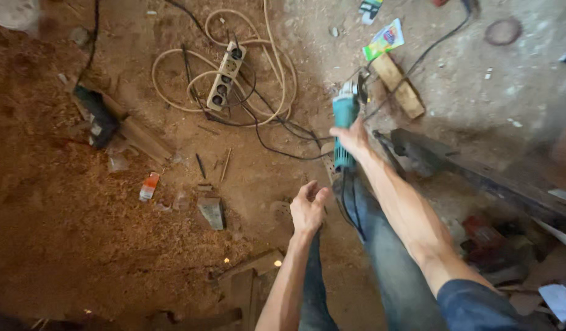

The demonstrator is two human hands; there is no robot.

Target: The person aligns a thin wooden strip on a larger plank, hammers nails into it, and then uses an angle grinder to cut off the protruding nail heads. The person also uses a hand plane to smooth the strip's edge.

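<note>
Head view, looking straight down at a sawdust-covered floor [62,202]. Going left to right: a dark tool [96,116] lies at the far left, then a small orange-and-white tube [149,186], then a white power strip [225,76] sitting inside loops of cream cable [172,61]. Left hand [308,208] hangs loose over the floor, fingers half curled, holding nothing. Just right of it, the right hand [351,138] is wrapped round the teal grinder [344,122], gripping the body about mid-length. Its long axis runs pretty much up-down in frame, disc end pointing away from the person, the tail end and cord sticking out below the fist toward the jeans [381,257]. Past the disc sits a wood block [398,83], and a dark metal bar [455,162] runs off to the right.
</note>
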